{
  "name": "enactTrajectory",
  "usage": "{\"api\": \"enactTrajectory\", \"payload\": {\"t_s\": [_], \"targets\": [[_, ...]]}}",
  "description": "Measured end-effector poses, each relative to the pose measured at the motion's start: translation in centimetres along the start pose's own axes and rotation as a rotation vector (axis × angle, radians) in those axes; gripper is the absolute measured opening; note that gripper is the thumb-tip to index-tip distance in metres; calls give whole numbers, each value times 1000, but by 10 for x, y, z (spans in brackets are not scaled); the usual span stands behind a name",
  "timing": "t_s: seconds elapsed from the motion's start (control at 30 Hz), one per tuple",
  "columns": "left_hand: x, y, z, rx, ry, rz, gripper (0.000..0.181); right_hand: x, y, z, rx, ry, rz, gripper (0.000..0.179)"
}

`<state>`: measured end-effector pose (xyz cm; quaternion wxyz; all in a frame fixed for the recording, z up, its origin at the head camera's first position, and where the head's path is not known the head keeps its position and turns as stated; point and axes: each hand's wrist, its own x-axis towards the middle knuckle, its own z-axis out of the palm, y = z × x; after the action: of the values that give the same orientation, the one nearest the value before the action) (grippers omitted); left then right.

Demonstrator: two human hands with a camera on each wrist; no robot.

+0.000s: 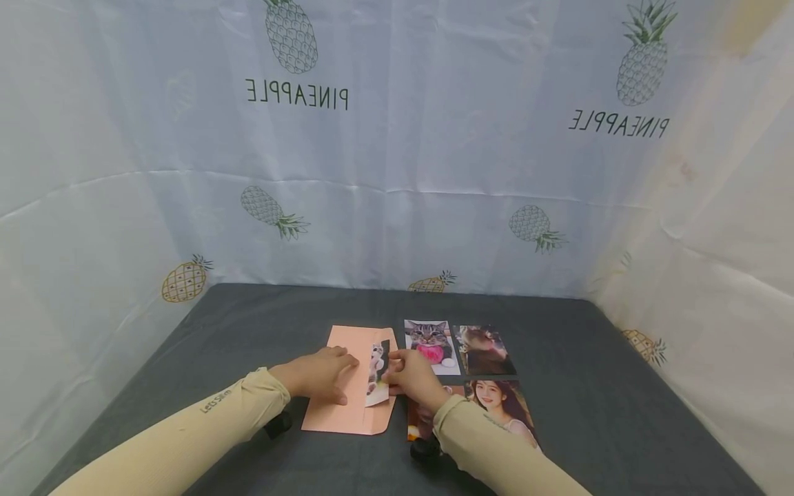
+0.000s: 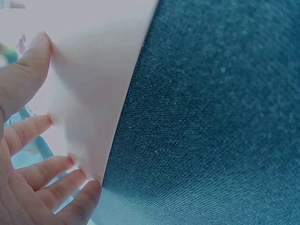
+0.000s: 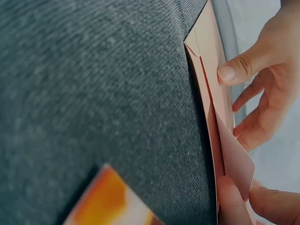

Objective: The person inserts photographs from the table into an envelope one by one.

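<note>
A pink envelope (image 1: 335, 419) lies on the dark tabletop, its flap side toward the right. My left hand (image 1: 319, 375) rests on it with spread fingers; in the left wrist view the fingertips (image 2: 86, 187) touch the pale paper near its edge. With thumb and fingers my right hand (image 1: 418, 379) pinches the right edge of a kitten photo (image 1: 375, 387). That photo is partly inside the envelope's open side, its left part hidden. From the right wrist, the photo (image 3: 236, 154) tilts out of the slit, between thumb and fingers.
Right of the envelope lie a tabby cat photo (image 1: 432, 342), a dark reddish photo (image 1: 486, 351) and a portrait photo (image 1: 499, 403). Another photo (image 1: 417, 424) is mostly under my right arm. A pineapple-print curtain (image 1: 397, 138) hangs around the grey-black table (image 1: 260, 317).
</note>
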<state>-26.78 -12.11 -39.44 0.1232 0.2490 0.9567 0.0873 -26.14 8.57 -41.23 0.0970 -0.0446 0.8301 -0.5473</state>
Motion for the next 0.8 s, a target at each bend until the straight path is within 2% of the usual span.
{"api": "enactTrajectory", "payload": {"t_s": [0.47,0.8], "targets": [[-1,-2,2,-1,25,32,62,0,-1,9,1,-20,-3,47],[-1,-1,0,-1,15,20,63,-1,-3,11,6,-30,17,44]]}}
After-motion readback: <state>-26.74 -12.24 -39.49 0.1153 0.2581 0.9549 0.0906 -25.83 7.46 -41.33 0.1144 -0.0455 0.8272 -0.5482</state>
